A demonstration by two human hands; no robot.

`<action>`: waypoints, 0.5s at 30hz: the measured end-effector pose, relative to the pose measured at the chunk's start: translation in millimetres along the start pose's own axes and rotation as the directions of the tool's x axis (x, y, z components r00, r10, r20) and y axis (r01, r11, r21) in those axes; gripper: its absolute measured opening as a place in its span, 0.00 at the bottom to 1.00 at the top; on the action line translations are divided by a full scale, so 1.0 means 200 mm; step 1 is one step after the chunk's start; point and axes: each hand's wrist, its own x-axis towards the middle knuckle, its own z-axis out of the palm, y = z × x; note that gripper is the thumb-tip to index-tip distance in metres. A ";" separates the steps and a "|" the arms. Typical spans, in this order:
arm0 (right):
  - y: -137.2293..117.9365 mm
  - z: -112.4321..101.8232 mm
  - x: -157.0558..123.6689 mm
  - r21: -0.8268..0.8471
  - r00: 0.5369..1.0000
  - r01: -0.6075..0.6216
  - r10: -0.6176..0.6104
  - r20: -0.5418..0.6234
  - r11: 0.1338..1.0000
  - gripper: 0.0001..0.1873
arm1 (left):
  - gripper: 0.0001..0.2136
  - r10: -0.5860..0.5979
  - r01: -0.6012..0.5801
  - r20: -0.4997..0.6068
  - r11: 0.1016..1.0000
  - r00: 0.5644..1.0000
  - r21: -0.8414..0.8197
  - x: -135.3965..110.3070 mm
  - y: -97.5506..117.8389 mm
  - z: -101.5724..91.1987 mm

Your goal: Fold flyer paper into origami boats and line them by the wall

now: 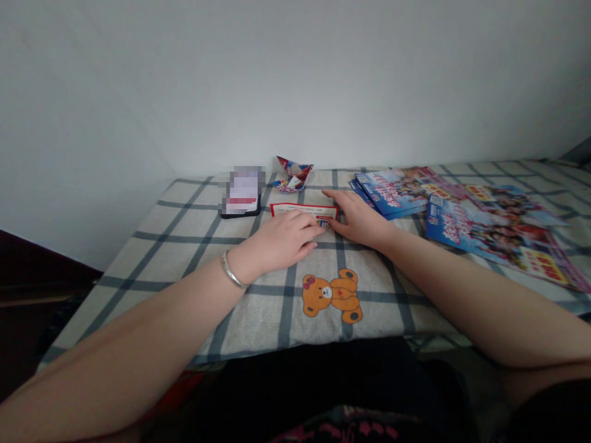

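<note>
Head view: mid-frame, the left hand is lying flattened over red-edged paper; the right hand is resting half-spread by its right end, neither visibly gripping.

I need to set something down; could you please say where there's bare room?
Bare tablecloth lies left of the phone, and around the printed bear between the forearms. Leaflets crowd the right; left hand, right hand and red-edged paper fill the middle.

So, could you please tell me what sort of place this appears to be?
Probably a room in a home, though little of it shows: a checked tablecloth with a cartoon teddy bear print lies beside a plain pale wall.
</note>
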 end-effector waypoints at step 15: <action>-0.05 -0.03 0.00 -0.004 0.998 0.043 -0.043 0.047 0.999 0.29 | 0.08 0.016 -0.016 -0.026 1.000 1.000 -0.026 0.00 0.00 -0.02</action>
